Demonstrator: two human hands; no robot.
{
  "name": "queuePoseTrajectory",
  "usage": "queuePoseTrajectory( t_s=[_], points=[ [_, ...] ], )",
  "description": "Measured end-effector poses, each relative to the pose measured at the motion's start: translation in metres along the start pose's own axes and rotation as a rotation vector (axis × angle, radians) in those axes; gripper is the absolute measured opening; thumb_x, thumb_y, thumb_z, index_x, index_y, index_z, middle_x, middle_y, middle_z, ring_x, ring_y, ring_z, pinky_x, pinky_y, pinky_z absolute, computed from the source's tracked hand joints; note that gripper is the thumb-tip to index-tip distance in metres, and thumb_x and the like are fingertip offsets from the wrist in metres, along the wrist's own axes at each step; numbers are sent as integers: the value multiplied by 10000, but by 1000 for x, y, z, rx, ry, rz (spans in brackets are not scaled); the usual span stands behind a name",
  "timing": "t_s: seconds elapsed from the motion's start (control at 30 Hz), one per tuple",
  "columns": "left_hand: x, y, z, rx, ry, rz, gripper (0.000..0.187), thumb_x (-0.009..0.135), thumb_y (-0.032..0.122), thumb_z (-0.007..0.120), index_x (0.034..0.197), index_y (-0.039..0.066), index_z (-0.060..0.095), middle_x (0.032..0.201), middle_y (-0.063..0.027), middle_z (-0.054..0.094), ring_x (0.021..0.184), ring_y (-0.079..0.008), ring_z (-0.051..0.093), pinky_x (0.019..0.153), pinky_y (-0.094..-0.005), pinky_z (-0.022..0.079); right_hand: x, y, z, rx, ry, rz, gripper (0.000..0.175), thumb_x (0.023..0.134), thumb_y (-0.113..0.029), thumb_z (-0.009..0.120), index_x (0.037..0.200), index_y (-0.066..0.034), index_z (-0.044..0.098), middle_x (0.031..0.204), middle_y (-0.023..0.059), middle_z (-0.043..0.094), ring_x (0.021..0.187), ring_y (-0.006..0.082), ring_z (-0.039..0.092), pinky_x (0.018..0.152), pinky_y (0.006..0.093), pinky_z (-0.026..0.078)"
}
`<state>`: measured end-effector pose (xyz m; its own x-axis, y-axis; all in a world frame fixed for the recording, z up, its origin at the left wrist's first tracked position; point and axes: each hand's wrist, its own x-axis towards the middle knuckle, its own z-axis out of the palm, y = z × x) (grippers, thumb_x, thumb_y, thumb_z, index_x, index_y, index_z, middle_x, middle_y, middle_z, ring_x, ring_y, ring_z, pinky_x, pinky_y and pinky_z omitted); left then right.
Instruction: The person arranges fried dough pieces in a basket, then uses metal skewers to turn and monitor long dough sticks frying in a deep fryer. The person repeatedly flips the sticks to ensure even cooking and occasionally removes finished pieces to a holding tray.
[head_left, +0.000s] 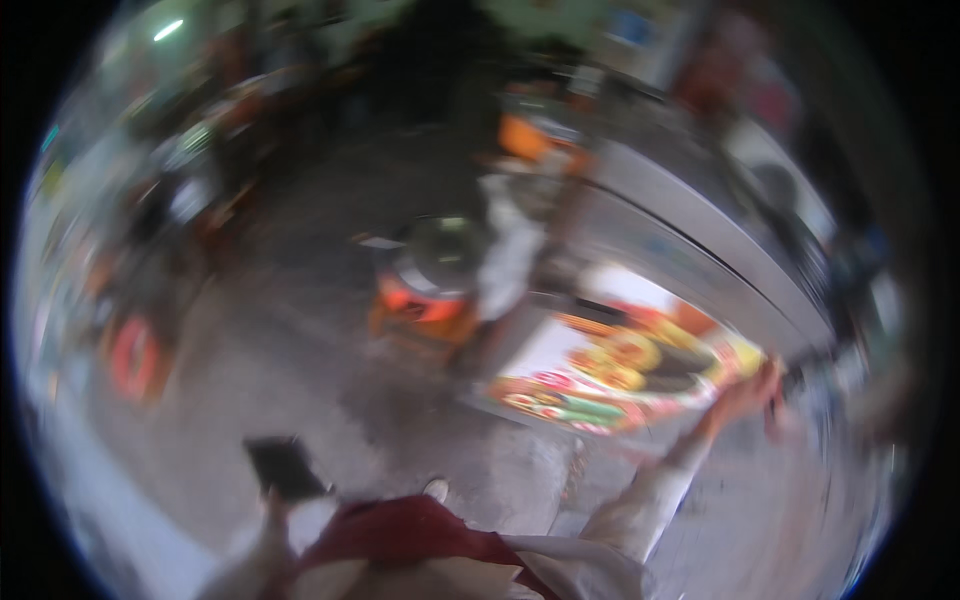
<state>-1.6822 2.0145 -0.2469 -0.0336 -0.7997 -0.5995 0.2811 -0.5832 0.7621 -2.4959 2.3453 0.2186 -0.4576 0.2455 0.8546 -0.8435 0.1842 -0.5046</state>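
Observation:
The whole view is smeared by motion. At the lower left, my left hand (274, 507) grips a dark, flat, rectangular object (285, 466); blur hides what it is. My right arm reaches out to the right, and my right hand (742, 394) is at the right end of a panel printed with food pictures (611, 360). Whether its fingers hold the panel's edge or only rest there is unclear. The panel is on the front of a metal stall or cart (667, 232). Below me are my dark red apron or garment (409, 529) and one light shoe (436, 490).
Ahead, a dark round pot or pan (442, 247) sits on an orange-red stand (420, 304), beside a whitish hanging cloth or bag (510, 240). An orange container (525, 139) is farther back. A red ring-shaped item (135, 358) is at the left. Grey floor (300, 360) lies between.

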Motion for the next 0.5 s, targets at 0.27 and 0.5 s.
queuePoseTrajectory(
  t_s=[0.27, 0.5],
  points=[
    [-20, 51, -68, -395, 345, -204, 527, 879, 377, 614, 1294, 104, 437, 1178, -130, 548, 930, -342, 582, 617, -512, 498, -620, 21, -87, -588, -2267, -454, 194, 765, -321, 559, 803, -158, 657, 866, 52, 641, 827, 255, 616, 682, 451, 502],
    [-35, 114, -158, -476, 482, 68, 556, 883, 477, 590, 1279, 116, 438, 1056, -130, 602, 813, -308, 615, 500, -500, 477, -725, -155, 74, -132, -2216, 362, 201, 829, -282, 534, 812, -104, 625, 718, 91, 613, 677, 258, 605, 623, 402, 487]
  ],
)
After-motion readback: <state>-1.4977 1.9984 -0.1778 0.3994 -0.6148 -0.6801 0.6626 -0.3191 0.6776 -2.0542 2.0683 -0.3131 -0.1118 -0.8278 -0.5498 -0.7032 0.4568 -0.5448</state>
